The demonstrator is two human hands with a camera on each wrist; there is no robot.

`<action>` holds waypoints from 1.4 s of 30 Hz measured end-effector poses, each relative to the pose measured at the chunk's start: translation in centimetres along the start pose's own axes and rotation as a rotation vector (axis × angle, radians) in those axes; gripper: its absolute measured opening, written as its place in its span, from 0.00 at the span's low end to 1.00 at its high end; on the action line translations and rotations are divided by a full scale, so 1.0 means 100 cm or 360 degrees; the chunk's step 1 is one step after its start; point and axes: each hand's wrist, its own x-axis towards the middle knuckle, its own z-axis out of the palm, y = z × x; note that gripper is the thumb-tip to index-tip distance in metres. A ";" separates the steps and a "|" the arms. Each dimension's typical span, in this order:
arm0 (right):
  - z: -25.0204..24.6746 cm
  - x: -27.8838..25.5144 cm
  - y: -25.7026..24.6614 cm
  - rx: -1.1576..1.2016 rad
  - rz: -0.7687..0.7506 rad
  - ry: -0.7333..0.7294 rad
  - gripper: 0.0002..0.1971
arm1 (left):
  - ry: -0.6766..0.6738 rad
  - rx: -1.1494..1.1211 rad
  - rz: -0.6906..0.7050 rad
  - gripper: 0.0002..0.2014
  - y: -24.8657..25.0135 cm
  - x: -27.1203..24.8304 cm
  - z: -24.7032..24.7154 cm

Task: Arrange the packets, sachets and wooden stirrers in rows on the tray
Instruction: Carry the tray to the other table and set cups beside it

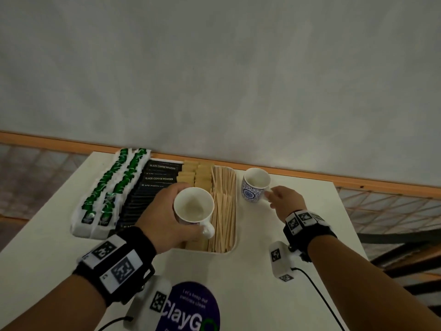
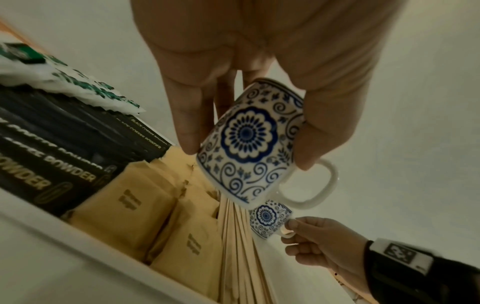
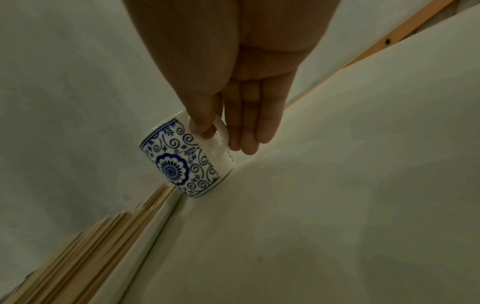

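Sticker: a purple round sticker [image 1: 191, 309] lies on the white table [image 1: 274, 295] at 6 o'clock, nearest the camera
Left hand: the left hand [image 1: 164, 218] is curled round the body of a blue-patterned cup [image 1: 193, 206]; it holds the cup clear above the tray, over the near middle; fingers wrap the wall, handle left free
Tray: the white tray [image 1: 235, 244] sits at centre; wooden stirrers [image 1: 224, 211] lie in a row along its 3 o'clock side; tan sachets [image 1: 198, 174] stand next toward 9 o'clock, then black coffee packets [image 1: 157, 180]; green-and-white packets [image 1: 112, 187] run along the 9 o'clock edge, seemingly overhanging it
Right hand: the right hand [image 1: 285, 201] pinches the handle of a second cup [image 1: 255, 185], which stands on the table just beside the tray at 2 o'clock; the other fingers are nearly straight
Progress: rows look complete, by my reading; what remains seems to be setting down the cups
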 end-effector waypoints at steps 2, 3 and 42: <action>0.002 0.011 -0.005 -0.0022 -0.0013 0.0001 0.17 | 0.0005 0.0015 -0.0001 0.36 -0.004 0.007 0.005; 0.003 0.015 -0.007 -0.0028 -0.0021 0.0001 0.17 | 0.0003 0.0003 0.0003 0.36 -0.005 0.010 0.007; -0.041 -0.056 0.005 0.0824 -0.0286 -0.0243 0.09 | -0.0106 -0.0101 -0.0089 0.36 0.044 0.069 0.121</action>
